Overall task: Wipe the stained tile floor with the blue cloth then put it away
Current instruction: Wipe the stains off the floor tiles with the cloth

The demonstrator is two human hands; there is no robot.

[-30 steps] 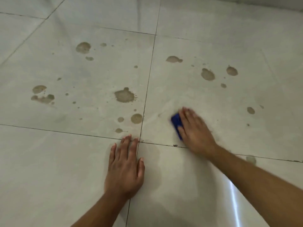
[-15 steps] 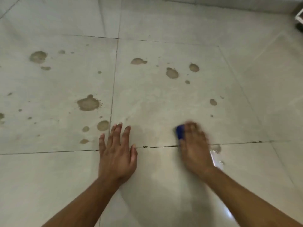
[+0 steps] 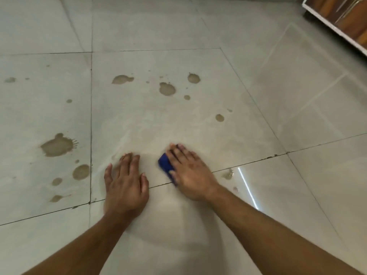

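The pale tile floor [image 3: 198, 135] carries brown stains: a big splat [image 3: 56, 145] at the left, several round spots [image 3: 167, 89] further ahead, and a small smear [image 3: 228, 174] right of my wrist. My right hand [image 3: 191, 173] presses flat on a folded blue cloth [image 3: 165, 165], of which only the left edge shows from under my fingers. My left hand [image 3: 125, 185] rests flat on the floor beside it, fingers spread, holding nothing. A faint wet sheen lies on the tile ahead of both hands.
A wooden piece of furniture with a white edge [image 3: 341, 22] stands at the top right corner. Dark grout lines [image 3: 91, 126] cross the floor. A bright light reflection [image 3: 248, 187] streaks the tile at my right forearm.
The view has swung to the right, so the stains sit further left. My right hand and the cloth have slid closer to my left hand. The furniture has come into sight.
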